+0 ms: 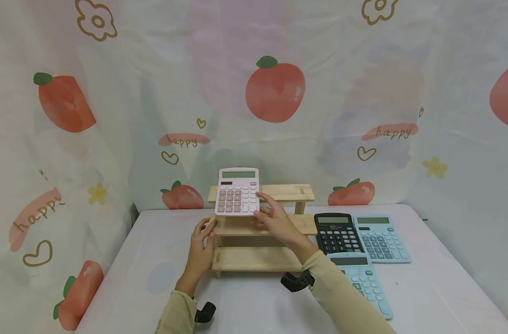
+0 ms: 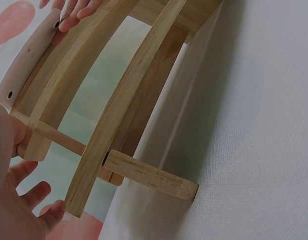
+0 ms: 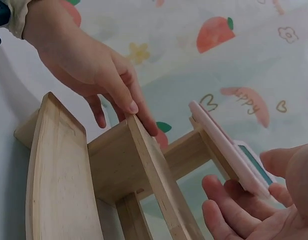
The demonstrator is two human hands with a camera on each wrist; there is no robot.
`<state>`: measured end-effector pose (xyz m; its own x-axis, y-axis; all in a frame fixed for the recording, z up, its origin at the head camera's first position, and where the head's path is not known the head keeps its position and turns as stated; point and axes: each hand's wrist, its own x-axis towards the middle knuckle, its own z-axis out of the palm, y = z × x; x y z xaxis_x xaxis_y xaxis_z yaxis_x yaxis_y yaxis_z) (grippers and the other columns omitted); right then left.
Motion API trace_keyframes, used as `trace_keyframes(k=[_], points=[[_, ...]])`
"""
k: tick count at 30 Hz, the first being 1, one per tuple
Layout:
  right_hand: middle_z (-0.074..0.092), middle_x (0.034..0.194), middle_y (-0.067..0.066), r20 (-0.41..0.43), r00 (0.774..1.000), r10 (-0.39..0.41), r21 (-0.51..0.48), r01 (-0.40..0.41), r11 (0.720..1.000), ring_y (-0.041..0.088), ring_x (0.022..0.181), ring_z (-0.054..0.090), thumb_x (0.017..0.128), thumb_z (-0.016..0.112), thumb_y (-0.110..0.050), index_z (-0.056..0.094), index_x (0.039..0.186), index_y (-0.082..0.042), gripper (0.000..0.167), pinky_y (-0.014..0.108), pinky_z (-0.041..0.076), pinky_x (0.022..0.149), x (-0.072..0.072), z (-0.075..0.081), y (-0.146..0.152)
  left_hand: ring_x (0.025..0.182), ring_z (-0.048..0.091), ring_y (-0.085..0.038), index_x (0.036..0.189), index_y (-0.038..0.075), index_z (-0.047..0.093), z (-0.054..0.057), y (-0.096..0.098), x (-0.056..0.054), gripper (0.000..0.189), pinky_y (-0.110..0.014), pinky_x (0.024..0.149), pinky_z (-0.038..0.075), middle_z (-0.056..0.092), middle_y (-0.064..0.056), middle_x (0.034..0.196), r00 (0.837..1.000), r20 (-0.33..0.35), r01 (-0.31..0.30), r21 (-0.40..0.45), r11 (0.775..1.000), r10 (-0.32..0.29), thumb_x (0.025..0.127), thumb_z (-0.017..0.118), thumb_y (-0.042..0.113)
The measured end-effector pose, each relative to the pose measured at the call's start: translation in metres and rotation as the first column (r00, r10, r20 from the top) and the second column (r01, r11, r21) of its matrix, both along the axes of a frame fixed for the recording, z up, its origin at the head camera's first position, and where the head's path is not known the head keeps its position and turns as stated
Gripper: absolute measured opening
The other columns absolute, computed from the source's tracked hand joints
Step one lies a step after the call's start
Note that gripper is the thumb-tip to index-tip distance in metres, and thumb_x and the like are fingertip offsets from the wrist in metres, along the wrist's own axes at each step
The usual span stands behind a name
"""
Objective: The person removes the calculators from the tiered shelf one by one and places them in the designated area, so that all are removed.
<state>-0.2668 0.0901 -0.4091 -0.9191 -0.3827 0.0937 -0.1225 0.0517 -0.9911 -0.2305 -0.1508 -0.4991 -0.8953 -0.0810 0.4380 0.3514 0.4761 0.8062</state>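
Note:
A pink calculator (image 1: 237, 192) leans upright against the top board of a wooden tiered stand (image 1: 262, 259), its lower edge at the middle board. My right hand (image 1: 279, 226) holds it at the lower right edge with thumb and index fingertip; the other fingers hang in front of the middle board. My left hand (image 1: 201, 246) grips the left end of the middle board, thumb on its edge, close under the calculator's lower left corner. In the right wrist view my left hand (image 3: 94, 67) shows thumb and index finger at the board's corner.
Right of the stand lie a black calculator (image 1: 339, 233), a blue calculator (image 1: 381, 239) and a second blue calculator (image 1: 364, 280) partly behind my right sleeve. A patterned cloth backdrop (image 1: 274, 153) rises behind the white table (image 1: 128, 297).

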Motion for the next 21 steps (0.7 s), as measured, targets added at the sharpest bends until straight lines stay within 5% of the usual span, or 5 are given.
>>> trace_keyframes(k=[9,21], points=[[0.057,0.138,0.034,0.047,0.998,-0.05,-0.095,0.054,0.994,0.012,0.088,0.07,0.1,0.049,0.007,0.03,0.158,-0.013,0.065,0.026,0.06,0.082,-0.0044,-0.0031,-0.0093,0.135,0.042,-0.046,0.139,-0.002,0.058,-0.0009,-0.0009,-0.0001,0.038,-0.066,0.108,0.037,0.045,-0.026,0.151,1.0,-0.007,0.0,-0.003,1.0,0.0,0.104,0.051,0.01],[0.06,0.133,0.035,0.06,0.997,-0.051,-0.149,0.059,0.987,0.007,0.082,0.072,0.101,0.053,0.004,0.031,0.159,-0.011,0.063,0.02,0.058,0.079,-0.0029,-0.0069,-0.0026,0.135,0.043,-0.046,0.139,-0.001,0.06,-0.0015,-0.0001,-0.0013,0.037,-0.066,0.11,0.035,0.047,-0.023,0.149,1.0,-0.023,-0.003,-0.005,1.0,0.003,0.103,0.052,0.009]])
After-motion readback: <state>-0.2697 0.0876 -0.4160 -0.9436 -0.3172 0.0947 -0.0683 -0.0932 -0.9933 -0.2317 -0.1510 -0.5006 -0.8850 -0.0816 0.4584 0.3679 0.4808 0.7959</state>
